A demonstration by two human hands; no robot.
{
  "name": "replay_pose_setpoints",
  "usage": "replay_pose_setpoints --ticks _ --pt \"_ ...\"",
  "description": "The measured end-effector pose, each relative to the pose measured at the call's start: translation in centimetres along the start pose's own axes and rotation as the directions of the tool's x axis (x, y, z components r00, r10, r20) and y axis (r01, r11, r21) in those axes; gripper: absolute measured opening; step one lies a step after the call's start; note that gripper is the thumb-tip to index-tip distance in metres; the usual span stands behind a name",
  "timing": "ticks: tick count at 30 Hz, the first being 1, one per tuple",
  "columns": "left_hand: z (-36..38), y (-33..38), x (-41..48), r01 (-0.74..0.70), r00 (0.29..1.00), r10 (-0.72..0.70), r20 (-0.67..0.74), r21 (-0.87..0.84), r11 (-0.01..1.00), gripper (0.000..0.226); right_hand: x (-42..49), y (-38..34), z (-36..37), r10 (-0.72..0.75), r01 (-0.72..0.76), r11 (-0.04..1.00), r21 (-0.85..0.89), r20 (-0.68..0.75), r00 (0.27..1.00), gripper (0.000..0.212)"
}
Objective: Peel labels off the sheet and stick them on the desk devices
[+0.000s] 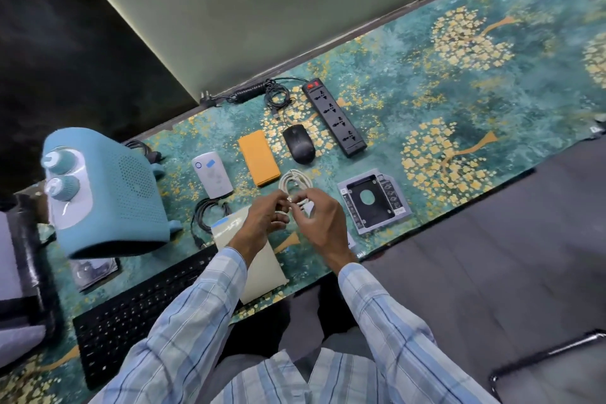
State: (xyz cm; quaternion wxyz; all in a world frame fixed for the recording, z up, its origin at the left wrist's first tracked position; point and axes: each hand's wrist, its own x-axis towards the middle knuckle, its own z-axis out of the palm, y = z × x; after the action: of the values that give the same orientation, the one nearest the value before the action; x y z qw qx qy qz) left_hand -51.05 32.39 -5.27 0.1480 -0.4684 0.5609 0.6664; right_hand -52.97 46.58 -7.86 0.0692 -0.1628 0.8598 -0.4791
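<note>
Both the left hand and right hand pinch the white cable, apparently labelling it; next, press the label flat.

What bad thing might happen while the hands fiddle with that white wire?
The left hand and right hand both pinch the coiled white cable, so the coil might spring loose or tangle. A tiny label could crease or stick to a finger. The label sheet overhangs the desk edge and might slide off.
</note>
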Motion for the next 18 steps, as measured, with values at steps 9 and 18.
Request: replay_pose_setpoints --ticks 9,18 --pt "8.9 -6.9 -1.5 -0.152 0.912 0.333 -0.241 0.555 0.818 0.080 -2.9 4.9 -5.6 0.332 -0.301 0.930 0.212 -0.130 0.934 0.004" --pt "13.2 -8.8 -1.7 -0.071 0.911 0.313 -0.270 0.642 0.763 0.120 -5.5 6.0 -7.2 0.424 -0.369 0.895 0.251 -0.217 0.879 0.005"
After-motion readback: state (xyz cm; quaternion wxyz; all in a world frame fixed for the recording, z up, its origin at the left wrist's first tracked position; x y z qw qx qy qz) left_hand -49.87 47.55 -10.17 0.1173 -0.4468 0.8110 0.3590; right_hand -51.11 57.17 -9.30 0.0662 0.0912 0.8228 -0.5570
